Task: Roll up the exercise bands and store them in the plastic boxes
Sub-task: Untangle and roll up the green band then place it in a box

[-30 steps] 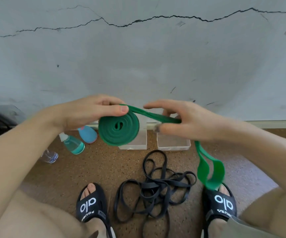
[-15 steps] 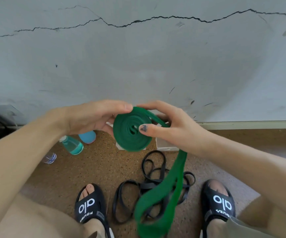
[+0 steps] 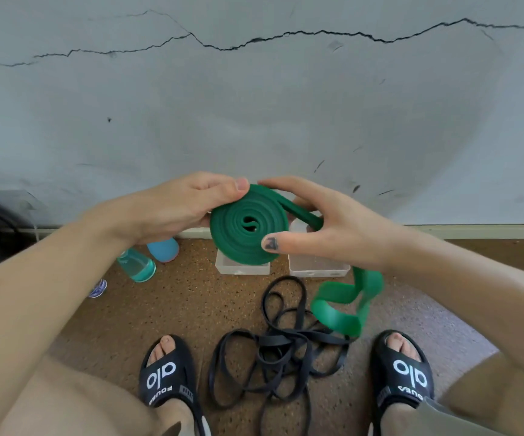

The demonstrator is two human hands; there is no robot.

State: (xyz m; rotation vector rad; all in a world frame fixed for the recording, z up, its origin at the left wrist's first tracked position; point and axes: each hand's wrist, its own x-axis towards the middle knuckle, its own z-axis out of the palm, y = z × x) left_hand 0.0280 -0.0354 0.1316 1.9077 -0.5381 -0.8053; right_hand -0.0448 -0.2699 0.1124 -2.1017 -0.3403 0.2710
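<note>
One view only, from a camera worn on the person's head. It looks forward and steeply down, wide-angle, so straight lines bow near the edges. The cracked wall fills the upper half toward 12 o'clock, and the floor with both feet lies at 6 o'clock. The forearms enter from 8 and 4 o'clock, close to the lens, and meet near the centre. With no second view, nothing is shared.
</note>
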